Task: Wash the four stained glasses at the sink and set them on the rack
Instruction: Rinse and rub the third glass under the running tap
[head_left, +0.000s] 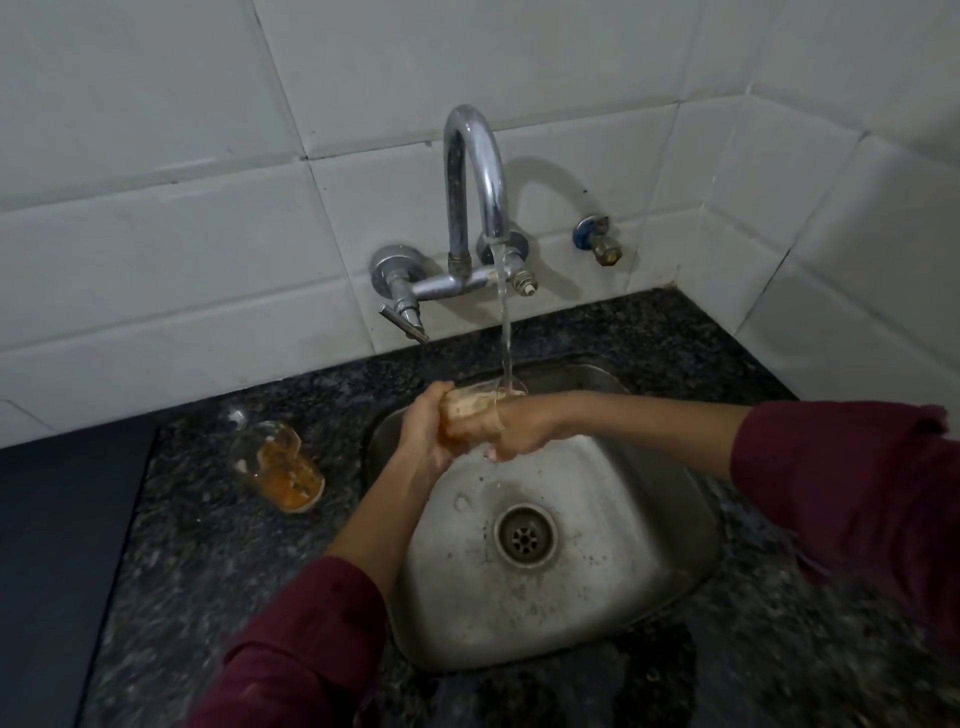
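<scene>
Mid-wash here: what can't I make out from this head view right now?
- Rack and two of the four glasses: not in the head view.
- Held glass: mostly wrapped by left hand and right hand; remaining stain unclear.
- Glass on the counter: dim and blurred; whether it lies or stands is uncertain.
- Sink near rim: hidden by the sleeves.

A dark speckled stone counter (218, 525) is carrying a steel sink (613, 519) set into it. Left of the sink, an orange-stained glass (278, 465) is lying on its side on the counter, apparently mouth toward the camera.
</scene>
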